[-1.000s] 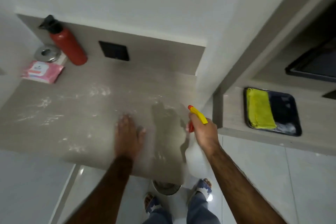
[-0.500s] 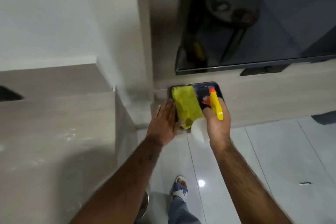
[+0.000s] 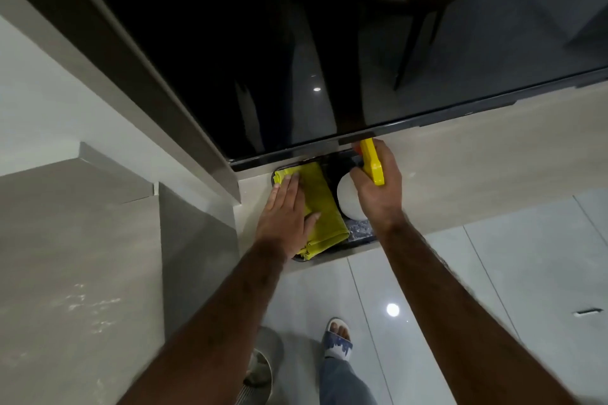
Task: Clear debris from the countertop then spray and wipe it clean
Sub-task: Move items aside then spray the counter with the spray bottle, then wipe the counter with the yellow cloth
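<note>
1. Left hand [image 3: 285, 213]: laid flat, palm down, fingers extended and spread, on the yellow cloth [image 3: 324, 222]; nothing clamped, thumb resting on the cloth's middle.
2. Yellow cloth: folded, lying along the left side of the black tray [image 3: 360, 233], running from the tray's far left corner to its near edge; left portion covered by the hand.
3. Right hand [image 3: 378, 189]: closed around the neck of the spray bottle [image 3: 349, 200]; yellow trigger head protruding above the knuckles, red nozzle tip just visible at the far end, white rounded body below the fingers.
4. Spray bottle: positioned over the right half of the tray; contact between its base and the tray not determinable.
5. Black tray: seated at the left end of a pale ledge [image 3: 477, 174], its far edge tucked under the lower rim of a dark glossy panel [image 3: 296, 43]; wet speckling noted on the bare near right corner.
6. Countertop [image 3: 75, 273]: at lower left, well apart from both hands; pale streaks and specks of residue present near its right edge.
7. Floor: glossy tiles; one sandalled foot [image 3: 337, 340] and a metal bin [image 3: 260, 368] below.
</note>
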Tool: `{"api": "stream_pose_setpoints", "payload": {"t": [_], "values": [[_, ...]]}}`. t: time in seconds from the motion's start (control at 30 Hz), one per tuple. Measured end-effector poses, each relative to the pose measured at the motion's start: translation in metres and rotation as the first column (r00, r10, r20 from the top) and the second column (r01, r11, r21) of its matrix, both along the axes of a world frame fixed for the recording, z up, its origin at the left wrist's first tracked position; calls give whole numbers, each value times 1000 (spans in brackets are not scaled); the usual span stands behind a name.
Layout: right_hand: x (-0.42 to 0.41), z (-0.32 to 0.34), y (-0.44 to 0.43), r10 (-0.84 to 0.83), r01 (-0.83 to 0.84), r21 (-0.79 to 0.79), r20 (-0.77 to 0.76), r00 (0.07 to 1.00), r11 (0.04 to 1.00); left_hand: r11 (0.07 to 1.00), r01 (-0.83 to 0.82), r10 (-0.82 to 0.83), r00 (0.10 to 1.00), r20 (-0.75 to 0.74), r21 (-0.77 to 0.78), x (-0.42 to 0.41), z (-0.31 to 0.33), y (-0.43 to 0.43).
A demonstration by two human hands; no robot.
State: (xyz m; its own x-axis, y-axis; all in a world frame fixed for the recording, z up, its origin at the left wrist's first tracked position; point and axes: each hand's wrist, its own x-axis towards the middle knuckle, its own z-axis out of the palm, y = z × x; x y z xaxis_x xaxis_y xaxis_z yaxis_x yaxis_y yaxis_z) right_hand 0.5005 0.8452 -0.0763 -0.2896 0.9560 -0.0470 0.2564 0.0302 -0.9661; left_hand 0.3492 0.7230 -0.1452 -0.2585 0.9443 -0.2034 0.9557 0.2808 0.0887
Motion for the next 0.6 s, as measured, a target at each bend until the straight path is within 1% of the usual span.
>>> {"api": "stream_pose_setpoints", "payload": {"t": [0.1, 0.23, 0.27, 0.3, 0.37, 0.4, 0.43, 0.5, 0.53, 0.6], "values": [[1, -12, 5, 21, -21, 20, -8, 1000, 1000, 1000, -5, 5, 1000, -6, 9, 0, -2, 0], [10, -9, -3, 65, -65, 9, -2, 998, 998, 1000, -4, 4, 1000, -7, 8, 0, -3, 0], [17, -7, -11, 49, -49, -2, 16, 999, 999, 1000, -1, 1, 1000, -10, 5, 0, -2, 0], [27, -7, -22, -4, 4, -7, 56, 998, 1000, 1000, 3, -3, 1000, -15, 1, 0, -2, 1], [49, -11, -55, -159, 156, 32, 146, 976, 987, 1000, 4, -4, 1000, -11, -2, 0, -2, 2], [56, -14, -71, -198, 185, 80, 195, 961, 979, 1000, 0, 0, 1000, -6, -2, 0, -1, 2], [59, -18, -85, -193, 166, 122, 264, 945, 979, 1000, 1, -1, 1000, -4, -4, 0, -1, 2], [57, -26, -98, -116, 51, 159, 435, 893, 986, 1000, 5, -5, 1000, -4, -19, 0, 0, 4], [52, -30, -100, -74, -31, 186, 534, 842, 982, 1000, 5, -5, 1000, 5, -28, -1, 1, 5], [38, -34, -99, -16, -195, 204, 729, 684, 959, 999, 8, -7, 1000, 28, -46, -4, 2, 7]]}}
